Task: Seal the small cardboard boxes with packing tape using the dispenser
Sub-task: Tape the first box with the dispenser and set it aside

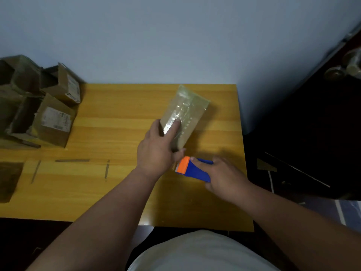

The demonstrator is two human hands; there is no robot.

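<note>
Wooden bench [117, 106]: left hand [156, 151] grips a taped box [185, 116] near its right edge; right hand [224, 178] grips the tape dispenser [192, 169].

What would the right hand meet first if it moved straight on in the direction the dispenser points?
Probably the left hand: the right hand aims the dispenser at it, beside the small box.

No text is legible. White printed labels are present on two open cardboard boxes [55, 122] [68, 87] at the left of the table [117, 106]; their print is too blurred to read.
</note>
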